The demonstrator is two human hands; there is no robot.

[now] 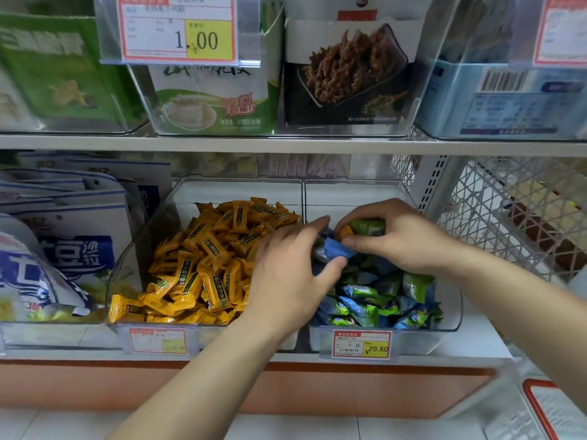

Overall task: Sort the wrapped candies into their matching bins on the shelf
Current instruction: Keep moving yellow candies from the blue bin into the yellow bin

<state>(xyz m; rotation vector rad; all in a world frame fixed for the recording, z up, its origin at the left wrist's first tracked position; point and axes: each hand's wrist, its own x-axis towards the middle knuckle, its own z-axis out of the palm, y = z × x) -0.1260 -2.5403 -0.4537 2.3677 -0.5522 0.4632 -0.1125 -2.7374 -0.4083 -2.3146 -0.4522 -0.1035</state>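
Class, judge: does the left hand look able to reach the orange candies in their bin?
Probably yes: the left hand lies right beside the orange candies, their bin is open-topped, nothing stands between; but its fingers seem to grip a blue candy.

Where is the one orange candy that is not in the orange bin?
In the head view, the orange candy is over the right bin of blue and green candies. The right hand holds it beside a green candy, close to the left hand.
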